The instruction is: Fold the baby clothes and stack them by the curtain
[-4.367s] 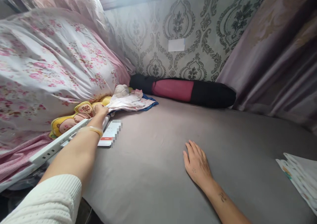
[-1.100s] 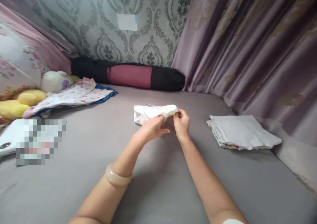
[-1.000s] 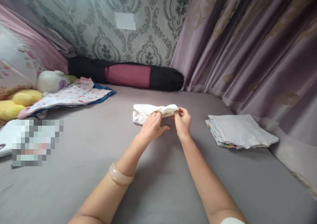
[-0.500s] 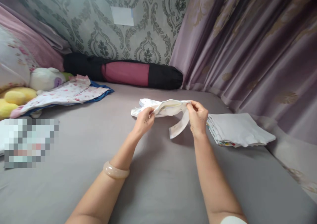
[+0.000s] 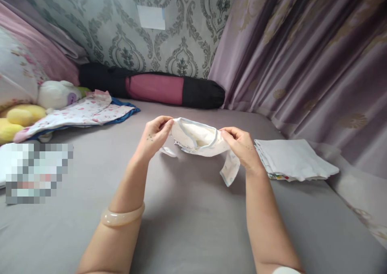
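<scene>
I saw the white garment [image 5: 213, 149] above the grey sheet [image 5: 193, 221], its long side running from the left hand [image 5: 152, 139] to the right hand [image 5: 243, 147]; each pinched one end, neither being nearer.

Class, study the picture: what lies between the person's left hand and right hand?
In the head view, a white garment with pale blue edging spans the gap, one side gripped by the left hand, the other by the right hand.
</scene>
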Demonstrator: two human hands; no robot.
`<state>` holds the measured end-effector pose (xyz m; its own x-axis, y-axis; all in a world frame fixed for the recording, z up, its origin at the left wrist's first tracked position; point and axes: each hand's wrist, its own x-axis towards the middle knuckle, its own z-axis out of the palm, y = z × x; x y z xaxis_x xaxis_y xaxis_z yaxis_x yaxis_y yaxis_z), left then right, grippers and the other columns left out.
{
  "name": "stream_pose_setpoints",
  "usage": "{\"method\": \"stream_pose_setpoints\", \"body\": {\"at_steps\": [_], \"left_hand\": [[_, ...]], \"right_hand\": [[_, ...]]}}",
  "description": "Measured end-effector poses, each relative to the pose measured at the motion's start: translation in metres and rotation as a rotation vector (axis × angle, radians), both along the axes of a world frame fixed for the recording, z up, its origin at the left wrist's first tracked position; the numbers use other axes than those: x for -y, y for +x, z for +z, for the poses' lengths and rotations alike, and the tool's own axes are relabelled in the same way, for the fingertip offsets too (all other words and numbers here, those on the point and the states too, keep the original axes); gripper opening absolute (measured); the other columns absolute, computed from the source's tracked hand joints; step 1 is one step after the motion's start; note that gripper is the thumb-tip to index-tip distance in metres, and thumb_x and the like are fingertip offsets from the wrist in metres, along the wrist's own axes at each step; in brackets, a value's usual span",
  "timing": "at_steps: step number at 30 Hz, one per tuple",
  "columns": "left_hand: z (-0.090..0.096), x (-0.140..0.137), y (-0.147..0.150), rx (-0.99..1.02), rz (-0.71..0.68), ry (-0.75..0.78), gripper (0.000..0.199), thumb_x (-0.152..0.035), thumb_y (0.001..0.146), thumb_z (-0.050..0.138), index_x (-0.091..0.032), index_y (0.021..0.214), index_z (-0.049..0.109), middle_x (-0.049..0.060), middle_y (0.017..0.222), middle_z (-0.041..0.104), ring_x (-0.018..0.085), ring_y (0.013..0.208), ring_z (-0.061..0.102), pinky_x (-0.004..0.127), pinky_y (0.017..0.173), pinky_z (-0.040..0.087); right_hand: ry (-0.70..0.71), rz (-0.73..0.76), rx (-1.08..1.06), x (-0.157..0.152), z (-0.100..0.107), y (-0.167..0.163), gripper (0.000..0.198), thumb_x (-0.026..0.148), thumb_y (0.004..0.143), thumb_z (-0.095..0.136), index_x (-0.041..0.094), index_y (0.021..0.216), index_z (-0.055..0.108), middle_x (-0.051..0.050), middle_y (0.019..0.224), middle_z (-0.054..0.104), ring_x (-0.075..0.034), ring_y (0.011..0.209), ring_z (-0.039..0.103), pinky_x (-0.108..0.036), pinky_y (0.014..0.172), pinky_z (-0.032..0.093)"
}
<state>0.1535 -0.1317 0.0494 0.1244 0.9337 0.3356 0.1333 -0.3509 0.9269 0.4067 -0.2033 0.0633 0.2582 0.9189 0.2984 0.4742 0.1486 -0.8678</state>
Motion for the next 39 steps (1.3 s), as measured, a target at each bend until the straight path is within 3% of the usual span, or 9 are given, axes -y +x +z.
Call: {"method": "stream_pose_setpoints", "body": {"at_steps": [8, 24, 31, 36, 39], "left_hand": [[0.02, 0.01, -0.027, -0.137, -0.133, -0.071, 0.037, -0.048, 0.073, 0.073, -0.017, 0.093, 0.071, 0.004, 0.083, 0.066, 0.014, 0.072, 0.055, 0.024, 0.06, 0.04], [0.008, 0.004, -0.025, -0.135, -0.143, -0.141, 0.037, -0.052, 0.073, 0.071, -0.016, 0.082, 0.071, 0.003, 0.075, 0.064, 0.015, 0.069, 0.054, 0.024, 0.058, 0.039], [0.007, 0.004, -0.028, -0.213, -0.12, -0.129, 0.039, -0.056, 0.074, 0.068, -0.017, 0.073, 0.065, -0.002, 0.062, 0.051, 0.01, 0.056, 0.042, 0.022, 0.048, 0.027], [0.018, 0.011, -0.034, -0.267, -0.165, -0.067, 0.038, -0.054, 0.076, 0.064, -0.016, 0.08, 0.067, 0.0, 0.067, 0.055, 0.011, 0.06, 0.046, 0.021, 0.049, 0.03], [0.035, 0.021, -0.042, -0.274, -0.17, -0.016, 0.037, -0.052, 0.076, 0.064, -0.017, 0.084, 0.07, 0.001, 0.067, 0.058, 0.012, 0.057, 0.048, 0.022, 0.048, 0.031]], "right_hand": [[-0.115, 0.146, -0.038, 0.012, 0.018, -0.002, 0.037, 0.05, 0.071, 0.075, 0.019, 0.09, 0.073, -0.006, 0.091, 0.072, -0.019, 0.081, 0.063, -0.03, 0.074, 0.049], [-0.035, 0.092, -0.005, -0.001, -0.003, 0.004, 0.037, 0.054, 0.072, 0.073, 0.019, 0.081, 0.076, -0.006, 0.084, 0.071, -0.02, 0.078, 0.063, -0.031, 0.072, 0.047], [-0.06, 0.129, -0.016, -0.003, -0.006, 0.0, 0.041, 0.057, 0.075, 0.069, 0.017, 0.082, 0.075, -0.006, 0.082, 0.073, -0.02, 0.075, 0.063, -0.029, 0.069, 0.047], [-0.056, 0.144, 0.062, 0.001, 0.0, 0.001, 0.043, 0.058, 0.078, 0.064, 0.016, 0.083, 0.074, -0.005, 0.079, 0.072, -0.019, 0.072, 0.062, -0.029, 0.067, 0.045], [-0.04, 0.194, 0.125, 0.009, 0.019, 0.0, 0.041, 0.057, 0.079, 0.063, 0.017, 0.084, 0.074, -0.004, 0.081, 0.072, -0.019, 0.075, 0.063, -0.03, 0.07, 0.046]]}}
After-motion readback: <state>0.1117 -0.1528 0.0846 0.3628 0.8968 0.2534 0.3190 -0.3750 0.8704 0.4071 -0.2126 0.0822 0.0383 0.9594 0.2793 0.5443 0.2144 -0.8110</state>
